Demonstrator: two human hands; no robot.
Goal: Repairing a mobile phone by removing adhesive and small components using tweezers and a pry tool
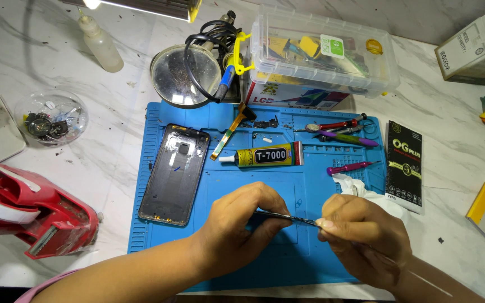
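Over the near half of a blue ribbed silicone work mat (pixel 310 264) on a white marbled tabletop (pixel 113 146), both hands meeting. Left hand (pixel 239 227) curled, fingers pressed together and pinching one end of a thin dark metal strip (pixel 287 217); right hand (pixel 363 233) likewise closed, thumb and fingertips gripping the other end, so the strip held level between them just above the mat. Crumpled white cloth (pixel 360 188) just behind the right hand, partly hidden by it. On the mat's left, a dark rectangular phone back shell (pixel 175 174) lying flat, inside up. Further back, a yellow-and-black glue tube with a white nozzle (pixel 262 155) lying on its side, a purple-handled screwdriver (pixel 349 166) to its right, more small tools near the far edge. Beside the mat's right edge, a flat black packet with green print (pixel 404 165). Behind the mat, a round magnifying lens (pixel 185 74) and a clear lidded plastic box of parts (pixel 321 50). At far left, a red tape dispenser (pixel 29 216) and a clear round dish of small parts (pixel 50 118).
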